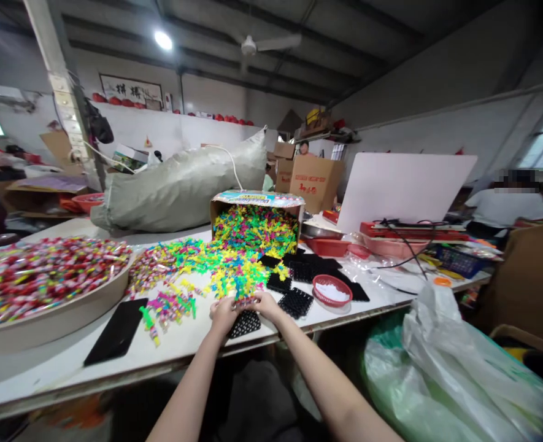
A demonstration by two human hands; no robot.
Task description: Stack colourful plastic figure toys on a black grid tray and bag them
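Both of my hands are close together at the table's front edge, over a black perforated tray [245,325]. My left hand [224,313] is closed at the tray's left side, its fingertips among small colourful pieces. My right hand [266,306] is closed at the right side, fingers bent toward the same pieces. What the fingertips grip is too small to make out. Just beyond them lies a heap of yellow, green, blue and pink plastic pieces [237,273], spilling from a cardboard box [258,199] on its side. A small pile [172,307] lies left of my hands.
At left are a large tub [54,328] of wrapped candies and a black flat panel [116,331]. Black trays [296,302] and a red basket [332,290] lie to the right. A big sack [174,190] lies behind; plastic bags [441,368] fill the lower right.
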